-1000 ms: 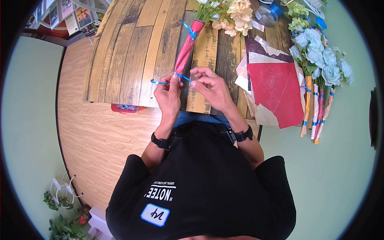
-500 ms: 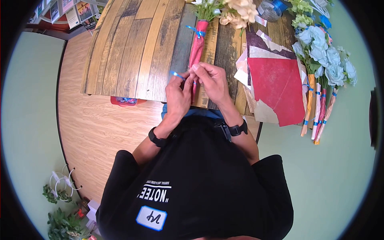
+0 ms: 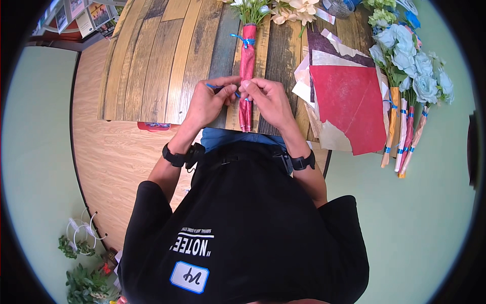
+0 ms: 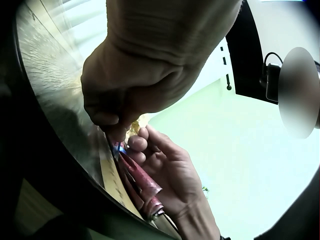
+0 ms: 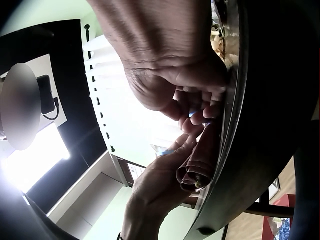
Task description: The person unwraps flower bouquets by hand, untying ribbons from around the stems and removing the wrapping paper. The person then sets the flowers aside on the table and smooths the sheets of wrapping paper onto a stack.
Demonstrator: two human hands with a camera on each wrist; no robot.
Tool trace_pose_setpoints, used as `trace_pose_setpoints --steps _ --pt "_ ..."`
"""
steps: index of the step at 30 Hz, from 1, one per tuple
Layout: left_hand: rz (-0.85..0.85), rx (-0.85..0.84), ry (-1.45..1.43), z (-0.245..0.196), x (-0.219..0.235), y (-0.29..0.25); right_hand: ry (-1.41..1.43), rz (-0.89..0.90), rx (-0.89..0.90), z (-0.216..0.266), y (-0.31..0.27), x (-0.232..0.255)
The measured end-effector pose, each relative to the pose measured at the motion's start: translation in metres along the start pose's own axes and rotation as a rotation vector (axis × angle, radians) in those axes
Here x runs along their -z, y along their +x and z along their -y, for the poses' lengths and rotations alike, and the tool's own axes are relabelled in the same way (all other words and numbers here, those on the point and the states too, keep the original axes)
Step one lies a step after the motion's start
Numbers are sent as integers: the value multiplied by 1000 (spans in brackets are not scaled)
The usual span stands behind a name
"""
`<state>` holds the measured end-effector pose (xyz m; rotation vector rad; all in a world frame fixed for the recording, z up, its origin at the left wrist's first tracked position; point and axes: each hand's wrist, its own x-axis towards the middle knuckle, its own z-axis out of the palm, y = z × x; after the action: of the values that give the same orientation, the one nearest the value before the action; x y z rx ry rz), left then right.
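Observation:
A bouquet wrapped in red paper [image 3: 247, 63] lies on the table, its stem end toward the person and its white flowers [image 3: 251, 9] at the far end. One blue ribbon [image 3: 248, 42] is tied near the top of the wrap. Lower down, the left hand [image 3: 207, 103] pinches a second blue ribbon [image 3: 237, 95] between thumb and finger at the wrap's left side. From the right, the right hand [image 3: 272, 104] pinches the same ribbon against the paper, seen as a blue bit [image 5: 192, 114] between its fingers. The rolled paper end [image 5: 192, 175] shows below the hands.
Red paper sheets [image 3: 347, 106] lie stacked on the table's right. Beyond them rest several wrapped bouquets with pale blue flowers [image 3: 425, 83]. Cream flowers [image 3: 304, 7] and a ribbon spool [image 3: 340, 7] are at the back. A red bin [image 3: 153, 126] stands below the table's front edge.
The bouquet has gone from slanted to nearly straight toward the person. Both hands came together on the lower ribbon, then the left hand drew slightly left with its ribbon end.

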<state>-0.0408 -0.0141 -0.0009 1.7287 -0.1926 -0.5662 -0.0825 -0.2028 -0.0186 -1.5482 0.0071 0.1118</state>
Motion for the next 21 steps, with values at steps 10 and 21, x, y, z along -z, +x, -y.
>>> trace_pose_setpoints --steps 10,21 --pt "-63 -154 234 -21 1 -5 -17 17 17 5 -7 -1" --pt "-28 -446 816 -38 3 -2 -262 -41 109 2 -10 -16"
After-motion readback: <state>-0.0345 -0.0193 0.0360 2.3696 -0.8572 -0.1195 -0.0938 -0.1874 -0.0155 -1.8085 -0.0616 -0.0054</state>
